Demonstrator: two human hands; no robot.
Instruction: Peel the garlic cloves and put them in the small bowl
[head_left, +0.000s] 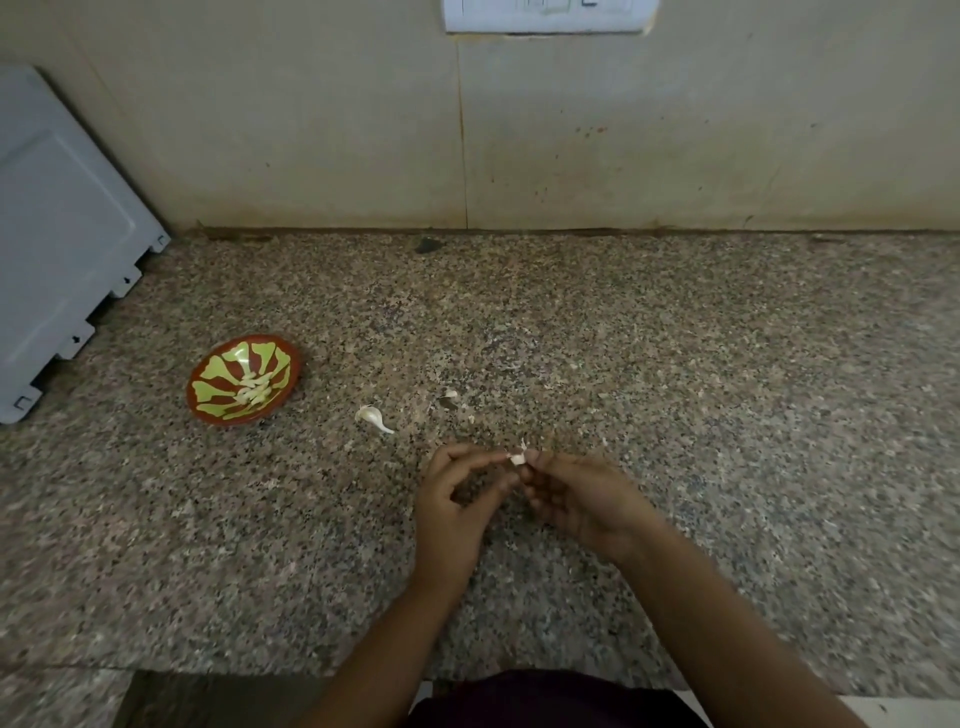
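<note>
Both hands meet over the middle of the granite counter. My left hand (457, 499) and my right hand (576, 493) pinch a small white garlic clove (517, 458) between their fingertips, with a bit of papery skin sticking up from it. A small red bowl with a yellow-green pattern (208, 400) stands to the left and holds several peeled cloves (253, 391). One unpeeled clove (372, 417) lies on the counter between the bowl and my hands.
A scrap of garlic skin (450, 395) lies beyond my hands. A grey appliance (62, 234) stands at the far left against the tiled wall. The counter's front edge (260, 670) runs close below my forearms.
</note>
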